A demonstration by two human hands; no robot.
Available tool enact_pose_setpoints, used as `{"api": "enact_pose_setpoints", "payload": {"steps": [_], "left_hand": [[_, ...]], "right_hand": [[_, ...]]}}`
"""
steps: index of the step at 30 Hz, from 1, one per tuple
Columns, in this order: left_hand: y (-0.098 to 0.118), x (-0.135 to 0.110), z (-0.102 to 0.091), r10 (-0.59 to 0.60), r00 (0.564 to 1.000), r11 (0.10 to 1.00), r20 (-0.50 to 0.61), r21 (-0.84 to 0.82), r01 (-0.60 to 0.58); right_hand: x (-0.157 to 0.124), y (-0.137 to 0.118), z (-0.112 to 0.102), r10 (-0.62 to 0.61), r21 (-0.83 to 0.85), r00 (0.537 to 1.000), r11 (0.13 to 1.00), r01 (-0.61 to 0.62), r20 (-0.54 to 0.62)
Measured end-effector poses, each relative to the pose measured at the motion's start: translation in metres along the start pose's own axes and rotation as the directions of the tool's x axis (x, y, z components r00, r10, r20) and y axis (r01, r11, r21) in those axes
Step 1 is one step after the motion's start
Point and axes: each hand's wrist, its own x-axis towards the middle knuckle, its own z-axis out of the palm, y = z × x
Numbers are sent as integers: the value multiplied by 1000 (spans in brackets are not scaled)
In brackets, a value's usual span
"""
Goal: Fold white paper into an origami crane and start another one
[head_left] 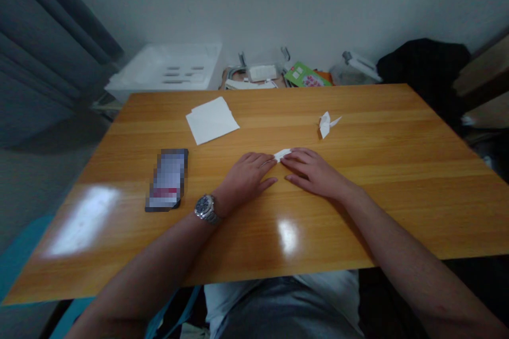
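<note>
Near the middle of the tabletop (377,169), a small folded white paper (282,154) is covered at its ends by the fingertips of both hands, probably so that it is kept flat and steady. The left hand (251,175) and right hand (312,170) are laid palm down, partly open, fingers gently bent; the paper is touched from above, with both thumbs held clear. Loose sheets (212,121), a phone (169,180) and a folded paper figure (325,125) are set apart, seemingly to leave working room.

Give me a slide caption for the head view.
The left hand and right hand touch a small white paper on a wooden table, a folded paper figure farther back.
</note>
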Motion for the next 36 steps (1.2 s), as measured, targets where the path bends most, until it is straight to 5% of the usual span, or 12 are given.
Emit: {"api": "enact_pose_setpoints", "payload": {"steps": [36], "left_hand": [[-4,2,10,-32,996,997,-83,-68,26]], "right_hand": [[7,3,17,13,100,991,995,1,-136]]}}
